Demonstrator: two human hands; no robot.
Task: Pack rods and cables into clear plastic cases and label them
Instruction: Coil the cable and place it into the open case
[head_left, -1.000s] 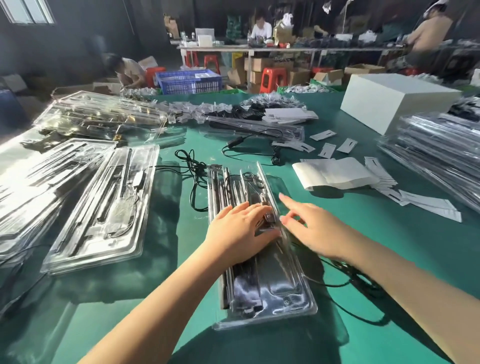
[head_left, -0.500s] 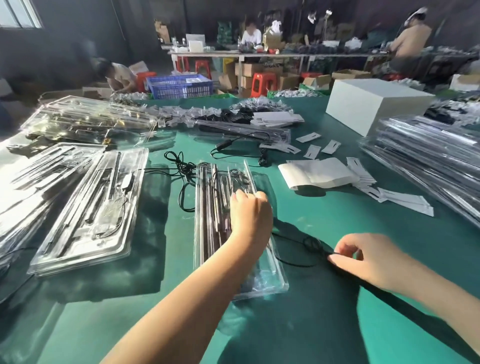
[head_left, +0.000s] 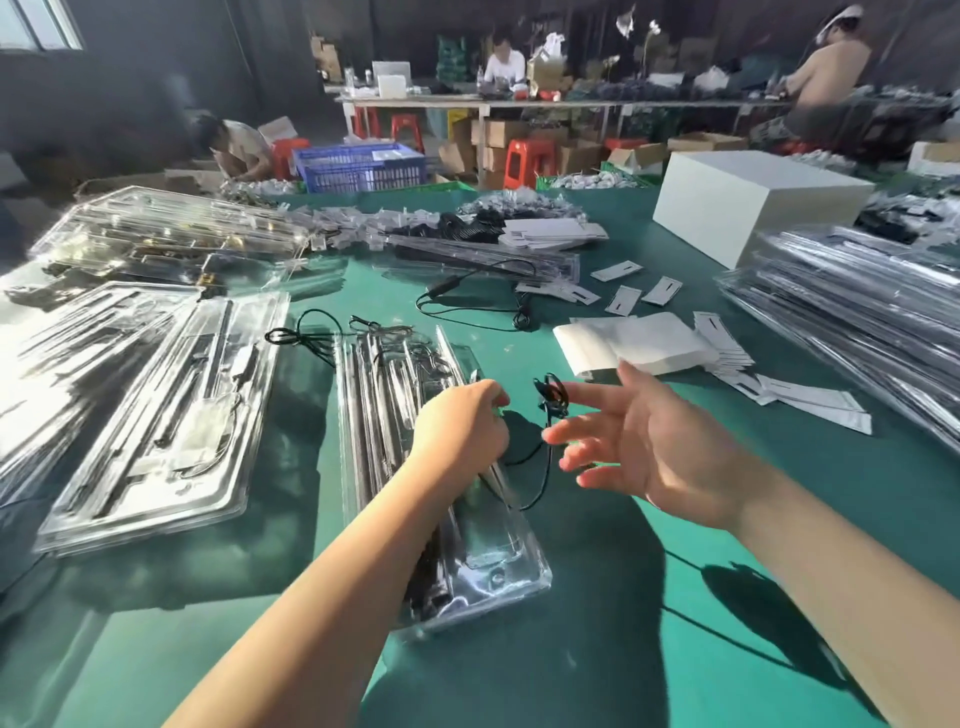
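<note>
Cable-tucking seems to be the step in hand. A long clear moulded-plastic case (head_left: 415, 467) lies lengthwise on the green felt-like table (head_left: 623, 649), right in front of the person, with thin dark metal rods (head_left: 371, 415) already lying in its left-hand channels. A thin black cable (head_left: 545, 457) hangs in a loose loop just off the case's right edge, with a small coiled bit at the top.

The left hand (head_left: 462, 431) sits over the middle of the case with fingers curled, and it looks like it's pinching the cable at the case edge, though the fingertips are hidden so hard to be sure. The right hand (head_left: 639, 441) hovers beside the coil, palm up, fingers spread and relaxed, gripping nothing; the cable dangles right by its fingertips.

The next move probably calls for gathering that floppy loop into a tidy coil and pressing it into the shallow pocket on the case's right side. The cable is springy and limp, so it'll want to pop back out of the glossy, slippery plastic.

Elsewhere on the table: filled clear cases (head_left: 156, 415) to the left, a tall stack of clear cases (head_left: 857, 322) on the right, small white paper labels (head_left: 779, 384) scattered beyond the right hand, and a white rectangular box (head_left: 753, 208) further back.
</note>
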